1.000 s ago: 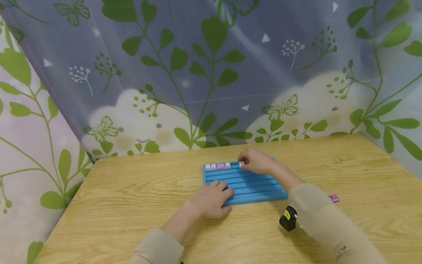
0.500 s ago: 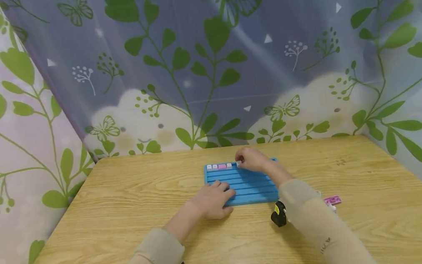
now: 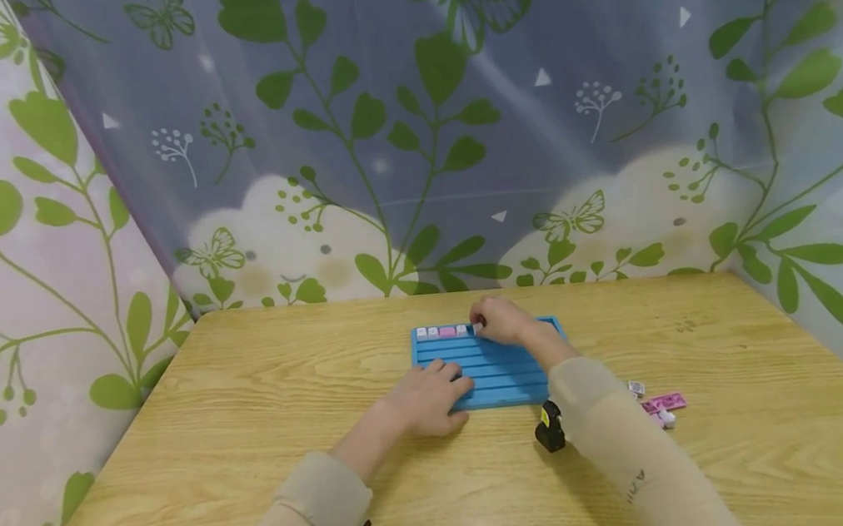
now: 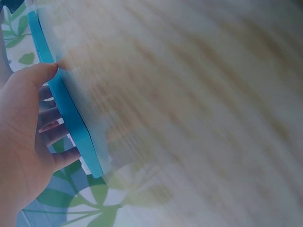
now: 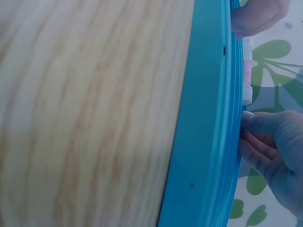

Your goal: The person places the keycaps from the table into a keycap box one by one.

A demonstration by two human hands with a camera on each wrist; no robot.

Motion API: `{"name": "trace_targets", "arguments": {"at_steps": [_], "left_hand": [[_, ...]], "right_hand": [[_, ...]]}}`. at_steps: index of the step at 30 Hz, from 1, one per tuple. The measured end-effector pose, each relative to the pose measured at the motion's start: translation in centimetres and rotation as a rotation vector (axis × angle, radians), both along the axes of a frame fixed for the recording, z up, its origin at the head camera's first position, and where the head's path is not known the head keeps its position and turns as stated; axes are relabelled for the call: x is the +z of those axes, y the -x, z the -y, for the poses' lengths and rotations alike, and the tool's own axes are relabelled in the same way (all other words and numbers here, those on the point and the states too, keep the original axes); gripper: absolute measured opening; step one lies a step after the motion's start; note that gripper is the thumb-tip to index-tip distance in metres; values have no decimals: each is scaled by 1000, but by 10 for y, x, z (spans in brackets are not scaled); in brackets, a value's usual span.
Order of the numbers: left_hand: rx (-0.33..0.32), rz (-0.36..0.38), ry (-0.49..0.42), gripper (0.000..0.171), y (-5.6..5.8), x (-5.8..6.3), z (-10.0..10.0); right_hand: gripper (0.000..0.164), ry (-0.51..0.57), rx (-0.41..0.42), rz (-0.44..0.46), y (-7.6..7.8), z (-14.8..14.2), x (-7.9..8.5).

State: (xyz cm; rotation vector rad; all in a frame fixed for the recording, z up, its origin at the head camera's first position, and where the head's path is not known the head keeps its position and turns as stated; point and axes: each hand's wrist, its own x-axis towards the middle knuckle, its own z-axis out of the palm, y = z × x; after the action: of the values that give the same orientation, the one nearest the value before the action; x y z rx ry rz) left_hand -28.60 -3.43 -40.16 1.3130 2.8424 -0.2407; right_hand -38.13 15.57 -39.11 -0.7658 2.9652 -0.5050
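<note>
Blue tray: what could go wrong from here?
1. The white piece pinched in the right hand might bump its seated neighbour.
2. The right sleeve could sweep the loose pieces lying near it.
3. If the left hand lifts, the blue tray may slide.

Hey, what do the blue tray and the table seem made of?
The blue tray looks like satin plastic, going by its even colour and soft sheen. The table seems wood or wood-print laminate: grain shows, and a bright reflection suggests gloss.
</note>
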Motion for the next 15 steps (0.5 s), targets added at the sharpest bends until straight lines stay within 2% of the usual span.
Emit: {"name": "trace_targets", "arguments": {"at_steps": [15], "left_hand": [[-7, 6, 3, 48, 1, -1, 0]], "right_hand": [[16, -13, -15, 15, 4, 0, -2]]}}
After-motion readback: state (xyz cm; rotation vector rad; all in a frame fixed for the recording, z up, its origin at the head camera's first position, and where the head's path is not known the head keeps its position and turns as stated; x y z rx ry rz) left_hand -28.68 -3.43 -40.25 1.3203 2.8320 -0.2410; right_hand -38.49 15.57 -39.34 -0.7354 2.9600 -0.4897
